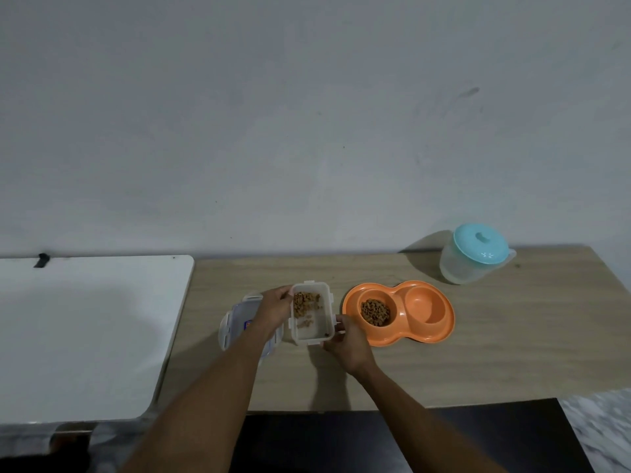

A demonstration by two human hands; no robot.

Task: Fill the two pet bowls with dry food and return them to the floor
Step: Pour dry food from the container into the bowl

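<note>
Surface: wooden desk (478, 353) against a grey wall.
Hands: left hand (273, 307) and right hand (346, 339) both clamped on the food tub (312, 322), at opposite corners.
Tub: long axis near-to-far, a little kibble at its far end.
Bowls: orange double bowl (444, 322) just right of the tub, lying left-to-right; left well (375, 312) filled, right well (425, 307) empty.
Next pour: probably rightward past the filled well; right hand is nearer.
Far right: teal-lidded jug (474, 256).

A lidded jug (473, 257) stands on the wooden table (512, 336), white table (85, 336) adjacent
</note>
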